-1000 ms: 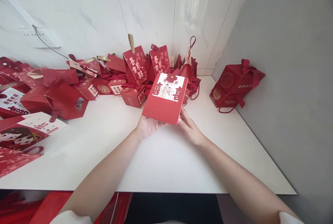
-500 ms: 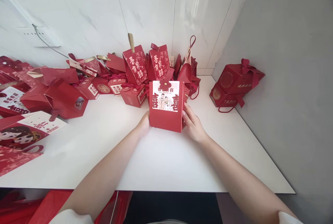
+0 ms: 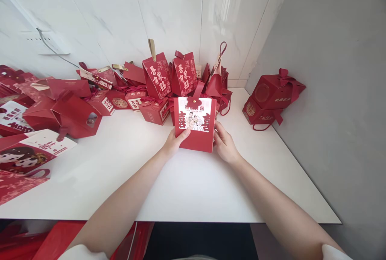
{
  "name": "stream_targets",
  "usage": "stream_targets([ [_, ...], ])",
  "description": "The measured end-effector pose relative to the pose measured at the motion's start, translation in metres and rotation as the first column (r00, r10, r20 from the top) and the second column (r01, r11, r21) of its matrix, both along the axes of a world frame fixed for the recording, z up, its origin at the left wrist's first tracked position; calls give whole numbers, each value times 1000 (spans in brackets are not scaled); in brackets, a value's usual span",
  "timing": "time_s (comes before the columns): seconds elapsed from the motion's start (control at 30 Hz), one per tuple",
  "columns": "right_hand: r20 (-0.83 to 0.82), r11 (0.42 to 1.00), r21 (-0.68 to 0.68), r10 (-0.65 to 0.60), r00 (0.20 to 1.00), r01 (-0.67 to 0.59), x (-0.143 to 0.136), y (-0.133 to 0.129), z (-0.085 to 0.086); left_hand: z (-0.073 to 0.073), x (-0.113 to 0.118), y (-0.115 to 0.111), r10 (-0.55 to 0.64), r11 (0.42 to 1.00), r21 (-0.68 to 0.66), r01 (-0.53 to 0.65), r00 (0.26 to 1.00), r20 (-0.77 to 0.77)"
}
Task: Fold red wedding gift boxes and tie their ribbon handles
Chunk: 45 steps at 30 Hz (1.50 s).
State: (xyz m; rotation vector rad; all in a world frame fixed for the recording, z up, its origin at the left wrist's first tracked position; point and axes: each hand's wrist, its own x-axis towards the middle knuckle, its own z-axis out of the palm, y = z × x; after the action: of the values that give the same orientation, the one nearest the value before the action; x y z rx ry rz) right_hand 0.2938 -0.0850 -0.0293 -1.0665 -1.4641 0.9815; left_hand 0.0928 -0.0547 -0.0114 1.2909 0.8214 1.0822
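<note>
A red gift box (image 3: 196, 142) with a white panel, a printed couple and red characters is held upright in front of me above the table. A red strap with a gold-coloured stud closes its top. My left hand (image 3: 172, 142) grips the lower left edge, thumb lying on the front face and fingers hidden behind. At the right edge, my right hand (image 3: 225, 142) has its fingers curled against the side; part of them is hidden behind the box. Just behind stand two tented red boxes, a left one (image 3: 157, 75) and a right one (image 3: 183, 73).
Many red gift boxes (image 3: 80, 115) crowd the left of the white table (image 3: 120, 179). Two stacked boxes with ribbons (image 3: 271, 95) stand by the grey panel (image 3: 337, 111) at right. A cable (image 3: 56, 50) runs down the tiled wall. Red bags (image 3: 54, 240) lie below the table edge.
The box has turned so its front faces me more squarely, and its narrow right side no longer shows. My left thumb has come round onto the front.
</note>
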Motion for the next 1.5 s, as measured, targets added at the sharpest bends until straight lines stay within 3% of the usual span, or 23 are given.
stream_targets([
  [0.2, -64, 997, -5, -79, 995, 79, 3, 3, 0, -1, -9, 8, -11, 986, -164, 38, 987, 162],
  [0.4, -131, 991, -11, -132, 983, 132, 6, 8, -5, 25, -20, 11, 75, 958, -285, 25, 939, 335],
  [0.53, -144, 991, -25, -134, 980, 131, 5, 9, -6, 34, -24, 9, 60, 963, -267, 46, 924, 378],
  [0.93, -121, 993, -27, -119, 986, 116, 3, 7, -7, 25, -24, 6, 93, 994, -80, -74, 959, 268],
  [1.03, -89, 989, 7, -148, 985, 149, 6, 6, -2, 18, -26, 10, 44, 997, 54, -50, 994, 98],
  [1.13, -101, 950, 111, -282, 954, 293, 15, 8, 6, 12, -29, 11, -25, 977, 202, 73, 972, -233],
  [1.2, -149, 884, 204, -397, 906, 421, 23, 11, 14, 13, -30, 10, -24, 946, 272, 177, 874, -485],
  [1.3, -207, 778, 335, -489, 847, 531, 31, 9, 27, 18, -30, 6, 101, 895, 350, 275, 641, -761],
  [1.37, -176, 743, 440, -480, 860, 505, 32, 3, 35, 21, -30, 4, 157, 869, 385, 311, 565, -810],
  [1.5, 77, 675, 675, -465, 882, 297, 27, -15, 52, 21, -29, 4, 77, 871, 343, 353, 590, -804],
])
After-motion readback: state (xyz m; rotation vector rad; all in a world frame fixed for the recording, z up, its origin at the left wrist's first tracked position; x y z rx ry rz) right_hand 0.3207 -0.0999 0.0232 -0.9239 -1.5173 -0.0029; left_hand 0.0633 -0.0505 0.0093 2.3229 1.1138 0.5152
